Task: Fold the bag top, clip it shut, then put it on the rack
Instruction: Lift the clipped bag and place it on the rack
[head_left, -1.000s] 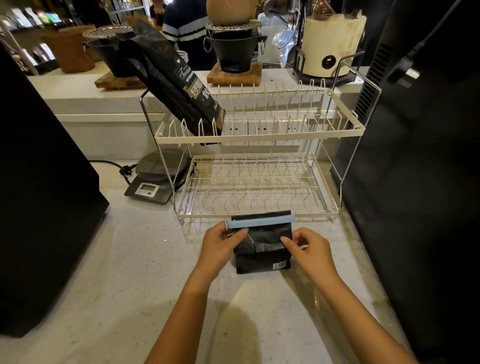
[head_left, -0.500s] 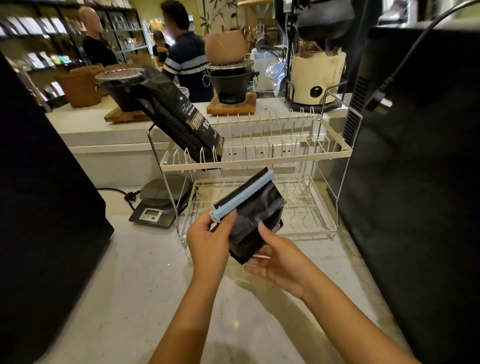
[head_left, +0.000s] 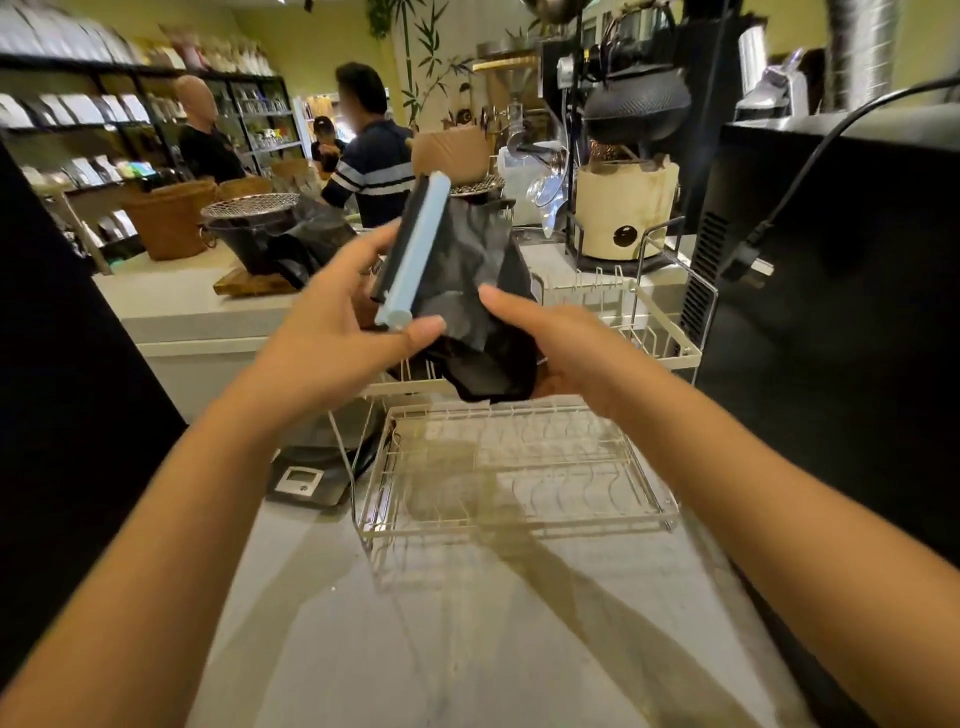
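Bag: the black bag (head_left: 470, 291) is held up in the air in front of the rack's upper tier, clear of the counter (head_left: 467, 623); its top is folded over, so the folding step looks done.
Clip: a pale blue clip (head_left: 415, 249) runs along the folded top and tilts steeply, one end up and away, the other down near the left thumb; it appears seated, which keeps the fold from opening.
Left hand: the left hand (head_left: 332, 332) has its fingers (head_left: 363, 249) wrapped behind the clipped edge with the thumb pressed near the clip's lower end, gripping the bag's top, probably to steer it.
Right hand: the right hand (head_left: 550, 338) cups the bag's lower part from below and behind, thumb on the front, fingers closed on the bag, taking its weight.
Rack: the two-tier wire rack (head_left: 519, 467) stands on the counter just beyond the hands; its lower tier is bare, and its upper tier is mostly hidden by the bag.
Other bag: a second black bag (head_left: 291, 244) leans behind the left hand, seemingly at the left of the upper tier, so free room lies to the right.
Stage: judged from this, only the placing remains.
Next: lowering the bag between the upper tier's prongs, so that they prop it upright, seems the likely move.
Risk: the crumpled bag may slump or snag on a prong.
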